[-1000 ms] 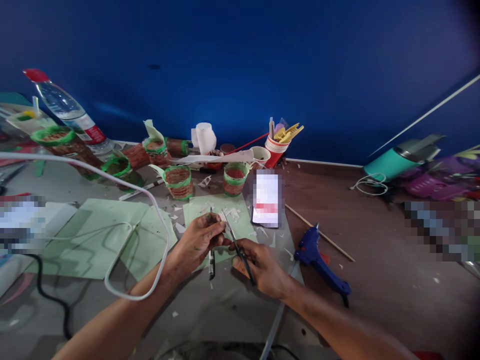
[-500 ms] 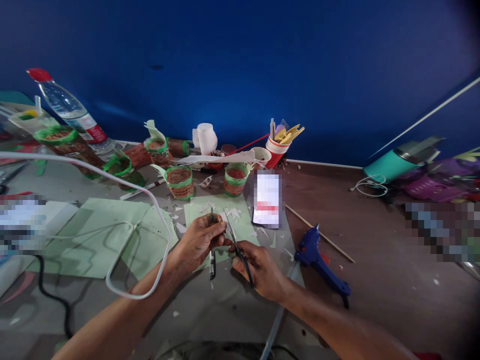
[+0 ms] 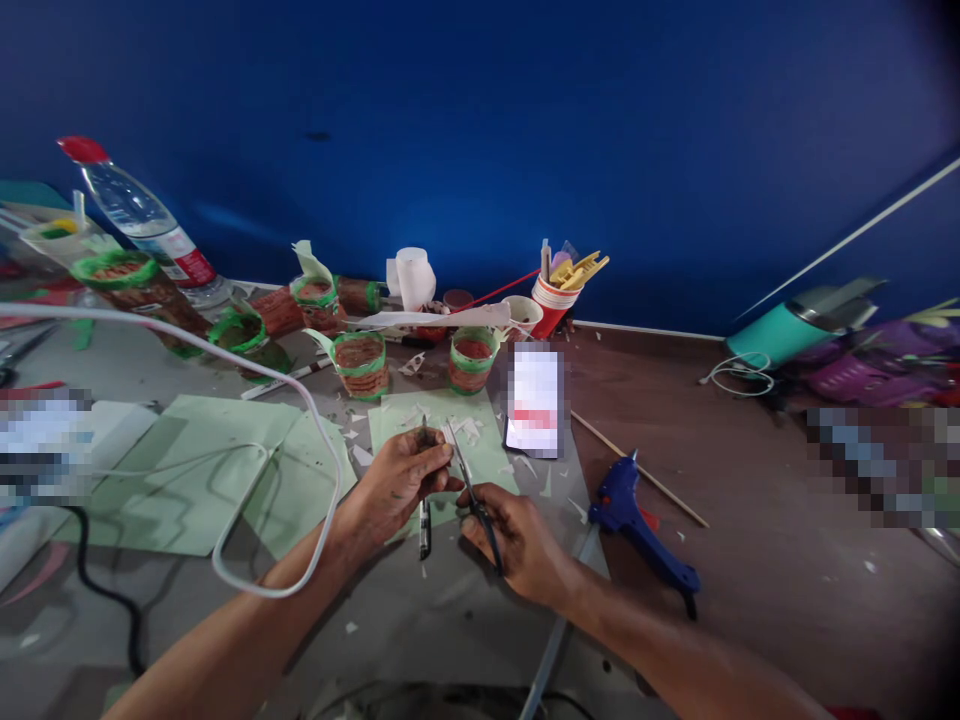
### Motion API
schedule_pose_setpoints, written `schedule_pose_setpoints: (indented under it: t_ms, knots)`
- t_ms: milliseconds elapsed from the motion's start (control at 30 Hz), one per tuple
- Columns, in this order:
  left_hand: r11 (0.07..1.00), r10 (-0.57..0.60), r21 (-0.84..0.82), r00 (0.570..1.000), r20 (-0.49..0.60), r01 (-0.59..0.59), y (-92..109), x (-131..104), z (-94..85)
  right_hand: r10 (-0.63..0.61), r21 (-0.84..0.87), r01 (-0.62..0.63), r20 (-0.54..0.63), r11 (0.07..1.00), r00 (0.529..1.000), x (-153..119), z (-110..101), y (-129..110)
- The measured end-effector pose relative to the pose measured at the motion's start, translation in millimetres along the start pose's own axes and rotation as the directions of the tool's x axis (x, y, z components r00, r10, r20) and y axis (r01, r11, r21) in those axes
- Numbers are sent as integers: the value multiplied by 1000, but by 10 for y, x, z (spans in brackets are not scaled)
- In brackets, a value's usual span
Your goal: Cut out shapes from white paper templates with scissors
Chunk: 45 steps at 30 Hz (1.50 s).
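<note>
My right hand (image 3: 517,540) is wrapped round a pair of scissors (image 3: 480,515), its dark handles against the palm and the blades pointing up and away. Thumb and fingers of my left hand (image 3: 412,470) pinch a small piece of white paper (image 3: 448,432) beside the blade tips; most of it is hidden or too small to make out. A pen (image 3: 425,530) shows below and above the left hand; whether it lies on the table or is held, I cannot tell. Under the hands is a pale green sheet (image 3: 390,420) strewn with white paper scraps (image 3: 469,430).
A blue glue gun (image 3: 630,510) and a wooden stick (image 3: 652,470) lie at right; a lit phone (image 3: 535,400) stands ahead. Green-rimmed brown cups (image 3: 360,365) line the back near a bottle (image 3: 150,220). A white cable (image 3: 326,500) loops over my left forearm.
The scissors and my right hand have shifted very slightly, with the handles turned a little. My left hand stays almost still.
</note>
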State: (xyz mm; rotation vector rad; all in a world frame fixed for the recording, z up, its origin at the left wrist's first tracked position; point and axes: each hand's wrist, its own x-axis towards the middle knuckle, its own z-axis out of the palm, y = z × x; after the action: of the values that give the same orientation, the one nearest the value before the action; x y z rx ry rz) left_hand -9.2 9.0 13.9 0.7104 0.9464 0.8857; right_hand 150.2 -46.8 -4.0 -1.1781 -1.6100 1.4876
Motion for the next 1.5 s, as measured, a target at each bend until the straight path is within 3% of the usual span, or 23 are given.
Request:
schedule_pose_setpoints:
  t_ms: [633,900,1500]
  knots:
    - [1000,-4,1,1000,-11,4,33,-15,-5,-9,-61,11,25,998,1000,-9,-31,51]
    - [999,-34,26,999,9,33,11,-3,-1,53,131,-55,22,990,998,5,-3,94]
    - [993,-55,108,994,95,45,-2,-17,-2,90,86,-89,3,992,996,25,-2,32]
